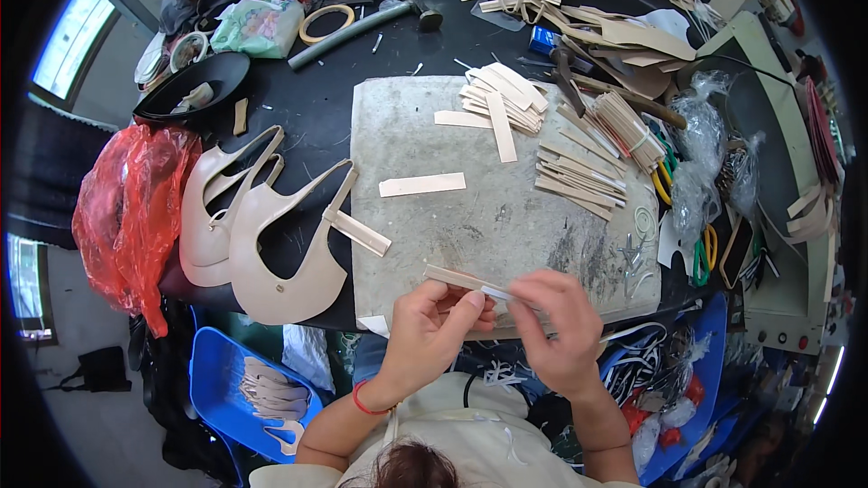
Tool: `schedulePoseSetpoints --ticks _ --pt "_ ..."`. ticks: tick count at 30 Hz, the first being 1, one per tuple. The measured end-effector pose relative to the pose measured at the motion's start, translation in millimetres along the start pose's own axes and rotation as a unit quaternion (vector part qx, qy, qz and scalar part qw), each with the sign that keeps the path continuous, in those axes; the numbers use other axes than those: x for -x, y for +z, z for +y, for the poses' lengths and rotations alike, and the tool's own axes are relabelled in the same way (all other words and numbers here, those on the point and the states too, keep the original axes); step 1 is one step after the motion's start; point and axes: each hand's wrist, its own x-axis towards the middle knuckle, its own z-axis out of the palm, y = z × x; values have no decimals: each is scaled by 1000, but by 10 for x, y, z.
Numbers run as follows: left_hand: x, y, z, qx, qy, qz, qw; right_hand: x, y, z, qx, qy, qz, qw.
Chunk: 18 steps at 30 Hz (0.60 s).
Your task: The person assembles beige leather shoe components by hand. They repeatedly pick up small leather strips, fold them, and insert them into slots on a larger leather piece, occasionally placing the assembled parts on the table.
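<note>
My left hand has thumb and fingers closed on a narrow beige leather strip, held over the front edge of the work board. A short white strip shows at the right end of it. There my right hand, slightly blurred, pinches the white strip's end between thumb and fingers. Ahead of both hands lies a single flat beige strip. To the left, two curved beige shoe upper pieces lie overlapped, and a folded strip is threaded onto a strap of the nearer one.
The grey board carries a pile of flat strips and stacks of folded strips. A hammer lies at the back. A red plastic bag sits left; blue bins stand below the table edge. A machine is at right.
</note>
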Motion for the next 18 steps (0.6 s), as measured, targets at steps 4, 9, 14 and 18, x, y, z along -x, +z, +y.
schedulePoseSetpoints --ticks 4,9,14,18 --pt "20 15 9 -151 88 42 984 -134 -27 -16 145 -168 -42 974" --pt "-34 -11 130 -446 261 -18 856 -161 -108 -13 156 -183 -111 964" --pt "17 66 56 -340 196 -6 920 -49 -55 36 11 -67 -54 996" --pt "-73 95 11 -90 117 34 988 65 -29 222 -279 155 36 947"
